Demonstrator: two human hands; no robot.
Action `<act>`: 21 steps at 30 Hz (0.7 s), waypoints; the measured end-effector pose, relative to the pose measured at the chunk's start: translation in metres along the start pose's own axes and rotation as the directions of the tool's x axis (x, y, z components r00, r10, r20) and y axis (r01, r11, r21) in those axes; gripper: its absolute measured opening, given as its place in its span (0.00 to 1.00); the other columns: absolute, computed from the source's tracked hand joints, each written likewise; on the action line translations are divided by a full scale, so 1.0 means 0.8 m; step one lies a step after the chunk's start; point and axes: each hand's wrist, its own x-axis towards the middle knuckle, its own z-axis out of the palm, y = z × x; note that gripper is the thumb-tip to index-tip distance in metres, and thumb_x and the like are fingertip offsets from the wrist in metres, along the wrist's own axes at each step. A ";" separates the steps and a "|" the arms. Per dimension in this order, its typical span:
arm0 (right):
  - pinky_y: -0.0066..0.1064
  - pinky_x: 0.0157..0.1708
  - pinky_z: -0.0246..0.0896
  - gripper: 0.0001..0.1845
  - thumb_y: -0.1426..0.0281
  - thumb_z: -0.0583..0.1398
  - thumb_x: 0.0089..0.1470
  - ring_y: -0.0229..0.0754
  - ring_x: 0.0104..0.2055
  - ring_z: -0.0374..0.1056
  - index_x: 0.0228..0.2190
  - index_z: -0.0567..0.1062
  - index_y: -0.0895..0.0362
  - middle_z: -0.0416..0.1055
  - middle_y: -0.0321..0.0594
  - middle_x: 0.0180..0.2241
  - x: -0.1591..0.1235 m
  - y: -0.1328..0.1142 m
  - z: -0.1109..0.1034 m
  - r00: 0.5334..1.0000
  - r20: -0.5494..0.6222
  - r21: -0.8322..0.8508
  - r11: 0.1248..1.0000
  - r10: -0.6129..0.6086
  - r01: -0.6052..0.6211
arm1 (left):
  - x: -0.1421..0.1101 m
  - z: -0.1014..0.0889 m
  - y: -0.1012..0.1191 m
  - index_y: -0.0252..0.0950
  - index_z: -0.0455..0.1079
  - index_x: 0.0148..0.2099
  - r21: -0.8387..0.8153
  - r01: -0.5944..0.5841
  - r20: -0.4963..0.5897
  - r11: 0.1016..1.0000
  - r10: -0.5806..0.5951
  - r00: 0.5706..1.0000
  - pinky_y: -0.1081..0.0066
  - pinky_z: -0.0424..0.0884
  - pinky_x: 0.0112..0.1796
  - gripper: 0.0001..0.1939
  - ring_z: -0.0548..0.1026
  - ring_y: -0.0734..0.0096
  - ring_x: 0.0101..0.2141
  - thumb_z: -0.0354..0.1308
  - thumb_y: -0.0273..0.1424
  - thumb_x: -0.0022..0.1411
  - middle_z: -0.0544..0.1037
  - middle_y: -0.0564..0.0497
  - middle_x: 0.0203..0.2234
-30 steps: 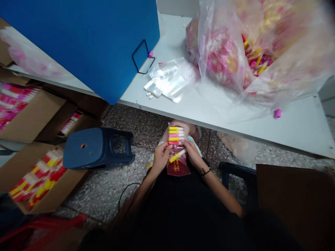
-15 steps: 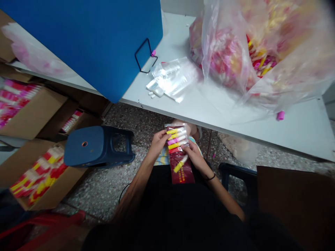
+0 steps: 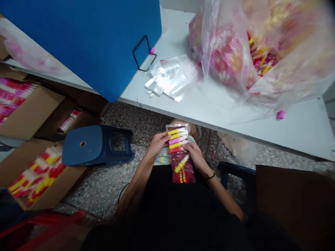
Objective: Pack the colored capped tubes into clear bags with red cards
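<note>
Both my hands hold a clear plastic bag [image 3: 177, 136] in my lap, with several highlighter markers [image 3: 177, 140] lying side by side in yellow, pink and red. My left hand [image 3: 158, 145] grips the bag's left side, and my right hand [image 3: 194, 156] pinches its lower right side. Below them, a yellow marker [image 3: 181, 163] lies diagonally across a dark red printed card [image 3: 183, 175]. My fingers hide the ends of some markers.
Above my hands is a white table edge [image 3: 209, 120], with a blue board [image 3: 78, 42], flat clear bags [image 3: 172, 78] and large bags of markers [image 3: 227, 52]. Cardboard boxes of markers [image 3: 31, 115] stand on the left, beside a dark blue stool [image 3: 95, 146].
My left hand has moved up the bag to its upper left side. The bag and its markers have tilted, with their left ends lower, and the red card now lies lower in my lap.
</note>
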 end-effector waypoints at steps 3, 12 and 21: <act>0.35 0.45 0.61 0.14 0.64 0.61 0.46 0.43 0.40 0.69 0.37 0.73 0.54 0.74 0.35 0.37 -0.001 -0.001 0.003 1.000 0.006 0.027 1.000 0.012 -0.012 | -0.001 0.005 -0.003 0.27 0.74 0.41 -0.006 -0.013 -0.061 1.000 0.013 0.998 0.71 0.72 0.31 0.21 0.76 0.67 0.30 0.66 0.36 0.46 0.79 0.43 0.32; 0.34 0.47 0.61 0.17 0.63 0.61 0.46 0.44 0.43 0.69 0.40 0.73 0.54 0.74 0.35 0.40 0.002 0.005 0.004 0.999 0.037 0.043 0.999 -0.011 0.009 | 0.005 0.013 -0.016 0.31 0.74 0.39 0.109 -0.188 -0.183 0.976 0.206 0.961 0.76 0.68 0.29 0.16 0.73 0.73 0.27 0.61 0.37 0.51 0.78 0.50 0.28; 0.35 0.45 0.62 0.17 0.60 0.61 0.47 0.44 0.40 0.69 0.39 0.71 0.53 0.74 0.35 0.38 0.005 0.009 -0.004 0.999 -0.023 0.055 0.998 -0.039 0.041 | -0.011 0.013 -0.010 0.31 0.71 0.33 -0.055 0.085 -0.074 0.995 -0.089 0.993 0.74 0.70 0.30 0.14 0.73 0.73 0.26 0.65 0.33 0.43 0.76 0.51 0.26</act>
